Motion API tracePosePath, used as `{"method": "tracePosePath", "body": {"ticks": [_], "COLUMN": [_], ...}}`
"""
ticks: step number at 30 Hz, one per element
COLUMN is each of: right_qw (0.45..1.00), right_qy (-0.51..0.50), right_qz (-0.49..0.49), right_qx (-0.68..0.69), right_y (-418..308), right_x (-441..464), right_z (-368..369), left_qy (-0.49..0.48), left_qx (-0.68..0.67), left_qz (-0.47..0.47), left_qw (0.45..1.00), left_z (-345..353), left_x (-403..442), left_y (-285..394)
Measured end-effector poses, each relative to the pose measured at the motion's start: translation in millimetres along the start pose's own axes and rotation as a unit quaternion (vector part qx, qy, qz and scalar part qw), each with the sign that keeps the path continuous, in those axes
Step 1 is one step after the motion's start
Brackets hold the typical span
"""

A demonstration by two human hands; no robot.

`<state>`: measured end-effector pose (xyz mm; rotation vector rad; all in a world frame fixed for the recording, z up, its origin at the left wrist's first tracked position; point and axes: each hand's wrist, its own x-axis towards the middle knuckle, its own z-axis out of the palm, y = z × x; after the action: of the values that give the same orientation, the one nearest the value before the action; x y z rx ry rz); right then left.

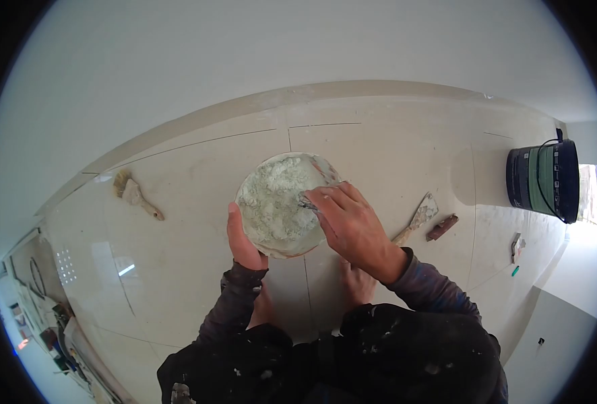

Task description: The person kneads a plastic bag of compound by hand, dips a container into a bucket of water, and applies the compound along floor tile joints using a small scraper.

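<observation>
"Two hands, both yours: what is entered for the left hand (246, 244)?"

"One bowl (320, 168), gripped at its left side. Your thumb stands up by the rim; your other fingers curl underneath, mostly hidden from view."

"Contents and position of the bowl?"

"One lumpy heap of powder (271, 205), pale greenish white. The bowl is in front of you, just beyond your bare feet (359, 283). Whether its base touches the floor (406, 155), I cannot tell."

"Entry for the right hand (360, 232)?"

"Over the right part of the bowl. Your fingers are bent and bunched together at one grey piece (305, 200), small and largely covered; whether you grip it, I cannot tell."

"Remaining items around you?"

"To your left, on the floor: one brush (133, 192), pale bristles pointing away from you. To your right: one scraper (424, 210), whitish crust on its blade, and one brown block (442, 227) just beside it. Farther right: one dark bucket (522, 178) with a green band, and one small green item (515, 271) nearer you."
</observation>
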<state>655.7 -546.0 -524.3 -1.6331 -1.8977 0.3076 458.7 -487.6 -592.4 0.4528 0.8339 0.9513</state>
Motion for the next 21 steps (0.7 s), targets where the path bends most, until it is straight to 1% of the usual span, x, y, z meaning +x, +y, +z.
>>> {"method": "tracePosePath", "body": {"ticks": [2,4,6,10,13,16,19,21], "right_qw": [1.0,1.0,0.999,0.997,0.996,0.994,0.983,0.974], "right_qy": [0.012,0.026,0.028,0.019,-0.003,0.007,0.012,-0.009], "right_qz": [-0.003,-0.003,0.04,0.069,0.088,0.112,0.163,0.205], "right_qx": [-0.003,-0.006,-0.007,-0.025,-0.014,0.015,0.079,0.093], "right_y": [-1.0,-0.1,6.0,6.7,-4.3,-9.3,-19.5,-24.7], "right_x": [2.2,5.0,7.2,9.8,4.2,2.1,2.6,1.2], "right_z": [-0.6,-2.9,-8.2,-0.8,11.6,16.6,14.4,12.9], "left_qy": [-0.004,0.017,0.013,-0.003,-0.017,-0.021,-0.025,-0.028], "left_qx": [-0.003,-0.023,-0.03,-0.042,-0.044,-0.053,-0.04,-0.021], "left_qz": [-0.001,0.009,0.007,0.011,0.003,-0.008,-0.016,-0.015], "left_qw": [1.0,1.0,0.999,0.999,0.999,0.998,0.999,0.999], "left_z": [-0.7,1.4,4.6,0.3,-5.7,-6.3,-0.6,2.5], "left_x": [0.1,0.3,0.1,0.1,0.4,1.0,-0.3,-2.3], "left_y": [-1.6,-1.4,0.9,1.8,-1.7,-2.5,2.0,6.5]}}
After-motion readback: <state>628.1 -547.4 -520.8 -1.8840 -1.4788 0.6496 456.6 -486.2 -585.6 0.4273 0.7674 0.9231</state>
